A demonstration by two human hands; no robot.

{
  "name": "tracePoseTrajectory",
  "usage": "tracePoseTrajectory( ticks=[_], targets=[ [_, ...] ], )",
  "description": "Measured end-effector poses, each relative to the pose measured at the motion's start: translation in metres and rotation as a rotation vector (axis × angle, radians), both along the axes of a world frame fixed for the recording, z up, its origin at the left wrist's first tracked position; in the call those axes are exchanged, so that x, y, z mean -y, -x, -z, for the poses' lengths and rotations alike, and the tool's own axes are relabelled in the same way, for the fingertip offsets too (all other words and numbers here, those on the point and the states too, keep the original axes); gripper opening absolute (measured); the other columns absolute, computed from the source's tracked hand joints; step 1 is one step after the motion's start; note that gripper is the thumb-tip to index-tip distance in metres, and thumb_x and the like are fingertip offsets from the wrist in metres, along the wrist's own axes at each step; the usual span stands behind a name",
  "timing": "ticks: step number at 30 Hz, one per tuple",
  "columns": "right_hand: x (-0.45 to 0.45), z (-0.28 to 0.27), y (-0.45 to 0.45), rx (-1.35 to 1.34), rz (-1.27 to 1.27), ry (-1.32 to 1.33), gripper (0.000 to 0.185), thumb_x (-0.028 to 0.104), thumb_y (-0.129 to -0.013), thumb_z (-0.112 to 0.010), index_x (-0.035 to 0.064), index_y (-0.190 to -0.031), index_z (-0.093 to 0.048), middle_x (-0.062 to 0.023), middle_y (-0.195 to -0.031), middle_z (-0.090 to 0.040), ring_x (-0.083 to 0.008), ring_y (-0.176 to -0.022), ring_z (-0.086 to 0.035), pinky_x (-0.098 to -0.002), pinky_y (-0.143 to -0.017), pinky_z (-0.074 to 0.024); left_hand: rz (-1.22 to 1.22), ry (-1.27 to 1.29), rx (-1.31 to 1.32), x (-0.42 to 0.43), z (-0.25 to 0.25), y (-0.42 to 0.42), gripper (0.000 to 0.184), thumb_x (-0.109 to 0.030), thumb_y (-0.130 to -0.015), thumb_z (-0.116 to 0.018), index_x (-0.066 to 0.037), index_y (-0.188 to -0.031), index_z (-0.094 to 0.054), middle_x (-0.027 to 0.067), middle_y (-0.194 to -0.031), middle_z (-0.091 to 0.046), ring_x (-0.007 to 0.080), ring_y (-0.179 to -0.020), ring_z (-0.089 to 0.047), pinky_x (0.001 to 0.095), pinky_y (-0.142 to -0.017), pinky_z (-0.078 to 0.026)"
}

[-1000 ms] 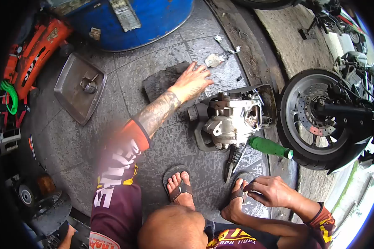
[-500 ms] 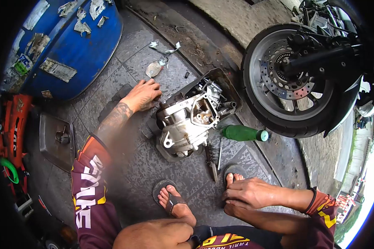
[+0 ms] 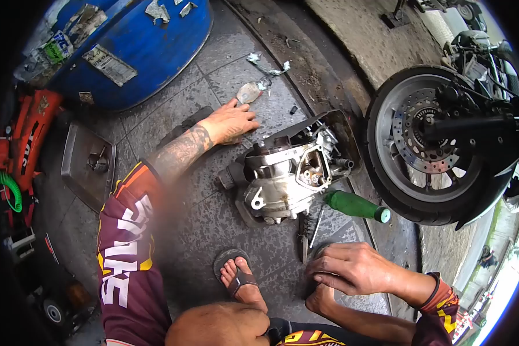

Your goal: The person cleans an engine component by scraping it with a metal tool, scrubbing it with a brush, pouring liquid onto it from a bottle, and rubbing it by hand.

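My left hand [image 3: 232,122] reaches down to the floor, fingers spread and no object visible in it. Its index finger is at the edge of a small clear plastic container [image 3: 249,93] lying on its side; whether they touch I cannot tell. Just right of that hand stands a metal engine [image 3: 288,183], with an opening in its side showing inner parts. My right hand [image 3: 354,268] hangs loosely over my right leg, fingers bent, thumb apart, nothing visible in it. Between this hand and the engine lie a green bottle [image 3: 356,206], a thin metal rod [image 3: 316,229] and a dark brush-like tool [image 3: 304,236].
A motorcycle front wheel [image 3: 375,150] stands at right. A blue drum [image 3: 155,63] is upper left. At left sit a metal tray [image 3: 75,158] with a small part and an orange-red jack-like tool [image 3: 34,135]. Torn plastic scraps [image 3: 278,70] lie on the tiles.
The whole view has swung, so the engine, bottle and wheel sit lower and further right. My left hand stays by the plastic container, its fingers now nearer to it. My right hand remains over my leg.
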State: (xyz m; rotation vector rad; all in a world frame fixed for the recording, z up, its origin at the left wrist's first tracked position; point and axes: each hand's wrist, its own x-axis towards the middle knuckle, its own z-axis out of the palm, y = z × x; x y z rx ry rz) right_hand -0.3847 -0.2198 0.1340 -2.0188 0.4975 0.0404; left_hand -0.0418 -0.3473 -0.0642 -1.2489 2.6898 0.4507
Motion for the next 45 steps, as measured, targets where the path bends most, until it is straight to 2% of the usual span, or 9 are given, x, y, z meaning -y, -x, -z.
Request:
tracePoseTrajectory(
  ticks=[8, 15, 17, 19, 21, 32, 35, 41, 45],
  targets=[
    [-0.013, 0.015, -0.006, -0.02, -0.004, -0.056, 0.015, 0.019, -0.089, -0.069, 0.0061, -0.095, -0.064, -0.0084, -0.077, -0.057, -0.0288, -0.073, -0.063, -0.0405, -0.061, -0.0524, 0.004, 0.11, -0.034, -0.006, 0.01, 0.007, 0.017, -0.019, -0.092, -0.056, -0.018, -0.099, -0.072, 0.0001, -0.101, -0.065, 0.0223, -0.119, -0.055, 0.0506, -0.109, -0.037],
    [-0.009, 0.018, -0.015, -0.024, -0.021, -0.049, 0.015, 0.018, -0.089, -0.069, 0.006, -0.095, -0.065, -0.0092, -0.077, -0.056, -0.0294, -0.073, -0.063, -0.0401, -0.061, -0.052, -0.196, 0.092, -0.032, 0.027, 0.014, -0.003, 0.017, -0.016, -0.091, -0.056, -0.016, -0.095, -0.073, 0.0053, -0.113, -0.065, 0.0257, -0.127, -0.052, 0.0563, -0.114, -0.032],
    [-0.007, 0.014, -0.016, -0.059, -0.035, -0.059, 0.014, 0.017, -0.089, -0.07, 0.0057, -0.097, -0.066, -0.0091, -0.084, -0.062, -0.0297, -0.077, -0.066, -0.0392, -0.065, -0.0538, -0.2, 0.121, 0.0, 0.033, 0.014, -0.01, 0.024, -0.014, -0.086, -0.067, -0.016, -0.109, -0.069, 0.0038, -0.116, -0.061, 0.0267, -0.126, -0.051, 0.0591, -0.109, -0.037],
    [-0.006, 0.013, -0.016, -0.092, -0.044, -0.07, 0.014, 0.015, -0.09, -0.071, 0.0054, -0.099, -0.068, -0.0091, -0.09, -0.069, -0.03, -0.081, -0.068, -0.0384, -0.07, -0.0555, -0.269, 0.139, -0.067, 0.032, 0.012, -0.014, 0.022, -0.014, -0.092, -0.055, -0.017, -0.108, -0.07, 0.004, -0.123, -0.062, 0.0265, -0.13, -0.051, 0.0558, -0.116, -0.033],
    [-0.007, 0.016, -0.017, -0.013, 0.017, -0.052, 0.015, 0.019, -0.089, -0.069, 0.0059, -0.096, -0.065, -0.009, -0.078, -0.056, -0.0286, -0.073, -0.063, -0.0399, -0.06, -0.0517, -0.19, 0.168, -0.1, 0.03, 0.017, -0.014, 0.026, -0.013, -0.089, -0.062, -0.016, -0.115, -0.065, 0.0034, -0.117, -0.059, 0.0242, -0.125, -0.051, 0.0533, -0.109, -0.04],
    [-0.018, 0.018, -0.025, -0.037, 0.041, -0.121, 0.014, 0.014, -0.093, -0.066, 0.0063, -0.105, -0.067, -0.0101, -0.091, -0.066, -0.0305, -0.081, -0.066, -0.0401, -0.07, -0.0543, -0.049, 0.047, -0.133, 0.033, 0.004, -0.005, 0.015, -0.014, -0.083, -0.072, -0.01, -0.093, -0.062, 0.0036, -0.104, -0.059, 0.0215, -0.113, -0.055, 0.0416, -0.097, -0.042],
    [-0.003, 0.009, -0.029, 0.012, 0.187, -0.08, 0.014, 0.01, -0.092, -0.066, 0.0045, -0.105, -0.066, -0.0107, -0.095, -0.067, -0.031, -0.085, -0.067, -0.0399, -0.073, -0.0547, -0.278, -0.005, -0.31, 0.031, -0.019, -0.009, 0.012, -0.01, -0.082, -0.068, -0.006, -0.089, -0.06, 0.0098, -0.078, -0.066, 0.0277, -0.082, -0.065, 0.0411, -0.091, -0.044],
    [0.083, -0.04, -0.053, 0.098, 0.409, 0.697, 0.034, 0.004, -0.083, -0.07, 0.0023, -0.116, -0.062, -0.0178, -0.121, -0.061, -0.0351, -0.107, -0.063, -0.0414, -0.088, -0.0513, -0.708, -0.051, -0.999, -0.037, -0.132, 0.047, 0.015, -0.008, -0.085, -0.074, 0.001, -0.096, -0.069, 0.0068, -0.091, -0.07, 0.0156, -0.088, -0.067, 0.0318, -0.08, -0.052],
    [0.118, -0.023, -0.06, -0.069, 0.287, 0.652, 0.03, 0.014, -0.088, -0.069, 0.0013, -0.114, -0.06, -0.0185, -0.105, -0.066, -0.0383, -0.097, -0.064, -0.0438, -0.081, -0.0516, -0.674, -0.028, -1.157, -0.065, -0.142, 0.084, 0.013, -0.006, -0.084, -0.077, 0.0, -0.094, -0.069, 0.0065, -0.093, -0.072, 0.0125, -0.092, -0.066, 0.0293, -0.085, -0.053]
  ],
)
